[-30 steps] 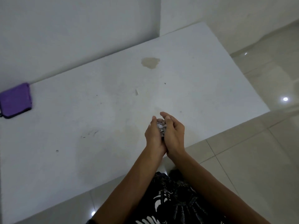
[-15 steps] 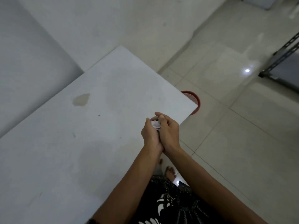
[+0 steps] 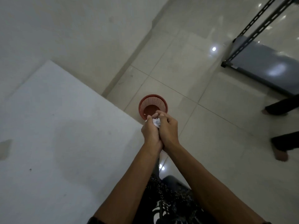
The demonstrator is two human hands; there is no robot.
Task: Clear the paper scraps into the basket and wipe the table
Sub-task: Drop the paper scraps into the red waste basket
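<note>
My left hand [image 3: 151, 133] and my right hand [image 3: 169, 128] are cupped together around a bunch of white paper scraps [image 3: 156, 122], which shows between the fingers. The hands hover past the table's right corner, just above the near rim of a red mesh basket [image 3: 146, 101] that stands on the floor. The basket's bottom looks almost bare, with a tiny white speck in it. The white table [image 3: 64, 143] fills the lower left and carries a brownish stain [image 3: 5, 148] at its left edge.
Pale glossy floor tiles [image 3: 218, 135] spread to the right. A dark metal rack with a grey shelf [image 3: 265, 65] stands at the upper right. Another person's feet and dark trouser legs [image 3: 281, 143] are at the right edge. A wall [image 3: 80, 29] runs behind the table.
The view has swung right, from the table top to the floor beside it. My joined hands have carried the scraps off the table's edge to over the red basket.
</note>
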